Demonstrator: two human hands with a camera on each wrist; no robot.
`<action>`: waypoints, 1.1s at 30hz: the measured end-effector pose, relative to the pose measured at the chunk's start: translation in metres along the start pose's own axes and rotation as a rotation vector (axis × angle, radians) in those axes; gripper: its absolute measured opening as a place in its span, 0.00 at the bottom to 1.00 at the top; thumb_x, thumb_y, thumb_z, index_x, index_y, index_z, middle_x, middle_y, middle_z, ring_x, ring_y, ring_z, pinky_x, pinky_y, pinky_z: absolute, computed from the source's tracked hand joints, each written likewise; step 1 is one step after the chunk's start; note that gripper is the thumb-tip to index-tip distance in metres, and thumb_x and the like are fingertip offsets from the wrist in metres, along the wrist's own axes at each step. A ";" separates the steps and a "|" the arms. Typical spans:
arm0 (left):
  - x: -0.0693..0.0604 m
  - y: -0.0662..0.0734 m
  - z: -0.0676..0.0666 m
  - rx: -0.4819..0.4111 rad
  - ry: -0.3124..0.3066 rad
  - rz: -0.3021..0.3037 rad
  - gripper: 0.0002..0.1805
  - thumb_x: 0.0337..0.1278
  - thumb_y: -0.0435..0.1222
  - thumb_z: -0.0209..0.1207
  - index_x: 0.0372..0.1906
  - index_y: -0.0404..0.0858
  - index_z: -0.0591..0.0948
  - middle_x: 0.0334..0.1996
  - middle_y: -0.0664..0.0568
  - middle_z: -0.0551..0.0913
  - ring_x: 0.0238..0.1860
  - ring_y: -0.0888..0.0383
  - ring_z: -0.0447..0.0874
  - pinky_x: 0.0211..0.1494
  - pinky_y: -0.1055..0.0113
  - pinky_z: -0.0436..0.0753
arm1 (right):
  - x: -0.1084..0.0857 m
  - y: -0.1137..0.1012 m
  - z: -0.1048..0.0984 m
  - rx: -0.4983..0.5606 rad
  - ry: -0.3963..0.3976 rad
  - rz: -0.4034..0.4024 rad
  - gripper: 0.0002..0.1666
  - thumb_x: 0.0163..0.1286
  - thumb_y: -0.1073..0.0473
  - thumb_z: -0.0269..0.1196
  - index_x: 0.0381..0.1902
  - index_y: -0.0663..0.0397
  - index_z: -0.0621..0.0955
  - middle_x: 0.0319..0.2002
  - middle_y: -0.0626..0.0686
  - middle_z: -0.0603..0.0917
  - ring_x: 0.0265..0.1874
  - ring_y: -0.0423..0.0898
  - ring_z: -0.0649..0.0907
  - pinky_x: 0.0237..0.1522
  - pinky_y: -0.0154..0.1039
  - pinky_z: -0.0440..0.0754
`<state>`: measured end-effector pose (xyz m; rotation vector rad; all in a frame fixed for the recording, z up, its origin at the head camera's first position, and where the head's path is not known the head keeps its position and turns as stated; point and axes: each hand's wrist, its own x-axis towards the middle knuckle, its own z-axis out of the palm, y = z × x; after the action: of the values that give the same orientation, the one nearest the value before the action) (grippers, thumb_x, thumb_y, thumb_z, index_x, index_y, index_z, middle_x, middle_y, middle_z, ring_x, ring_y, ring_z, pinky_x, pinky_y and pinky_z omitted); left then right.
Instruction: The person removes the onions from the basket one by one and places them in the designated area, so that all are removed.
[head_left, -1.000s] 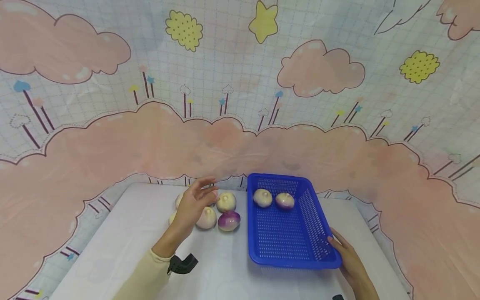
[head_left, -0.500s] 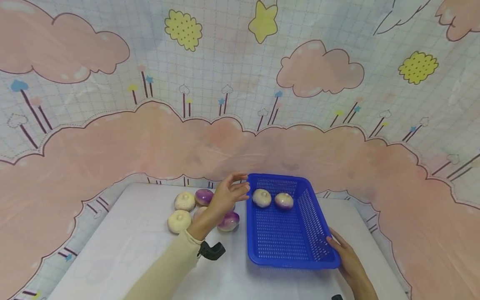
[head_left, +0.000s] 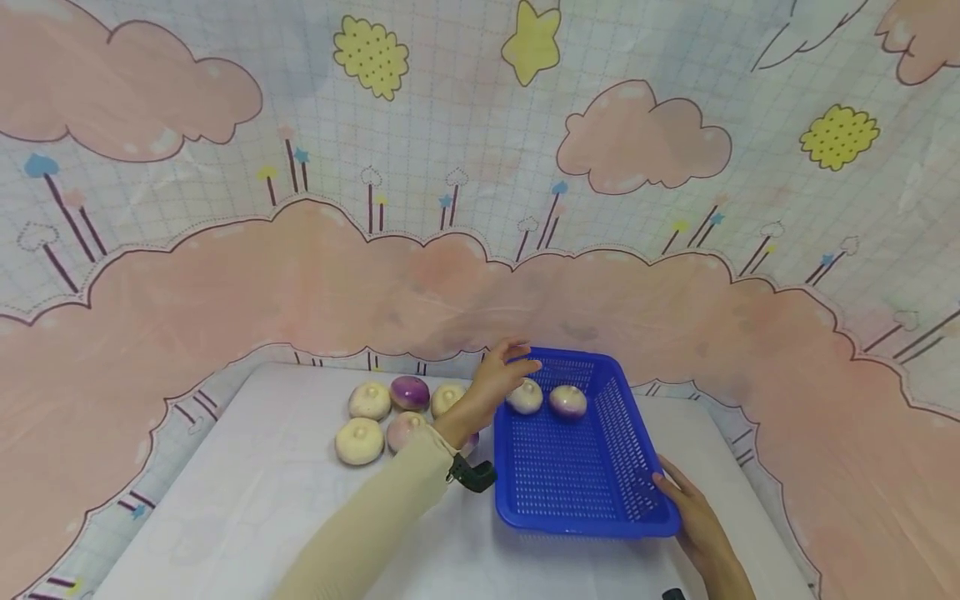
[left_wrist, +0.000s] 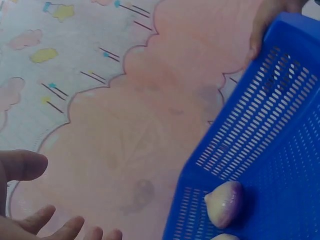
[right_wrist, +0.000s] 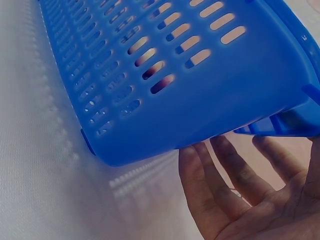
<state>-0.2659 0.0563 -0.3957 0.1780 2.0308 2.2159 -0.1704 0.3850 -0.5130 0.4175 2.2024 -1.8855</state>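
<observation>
My left hand (head_left: 498, 383), fingers spread and loosely bent, hovers over the back left corner of a blue plastic basket (head_left: 573, 527) and holds nothing. In the left wrist view its thumb (left_wrist: 25, 165) and fingertips stand apart. At the basket's right rim near the front corner, my right hand (head_left: 697, 517) grips with the thumb over the rim; its fingers (right_wrist: 240, 170) press beneath, against the wall. Inside the basket lie a whitish turnip-like vegetable (head_left: 525, 398), partly covered by my left hand, and a white-and-purple one (head_left: 567, 402).
Several more turnip-like vegetables stand in two rows left of the basket, among them a purple one (head_left: 409, 393) and a cream one (head_left: 360, 442). My left forearm partly hides the rightmost ones. A white table (head_left: 225, 500) lies beneath; a patterned cloth (head_left: 420, 292) hangs behind it.
My left hand has moved right, from above the vegetables on the table to the basket's back left corner, with nothing in it. The right hand and the basket have stayed put.
</observation>
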 end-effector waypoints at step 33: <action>0.057 -0.078 0.053 0.358 0.305 -0.182 0.44 0.49 0.31 0.66 0.74 0.37 0.62 0.72 0.37 0.65 0.73 0.35 0.58 0.75 0.45 0.64 | 0.005 -0.001 0.001 -0.008 0.026 0.018 0.48 0.69 0.38 0.58 0.79 0.46 0.52 0.75 0.67 0.58 0.64 0.58 0.76 0.60 0.51 0.80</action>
<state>-0.3118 0.1253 -0.4683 -0.3191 2.4764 1.8481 -0.1753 0.3843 -0.5135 0.4610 2.2142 -1.8718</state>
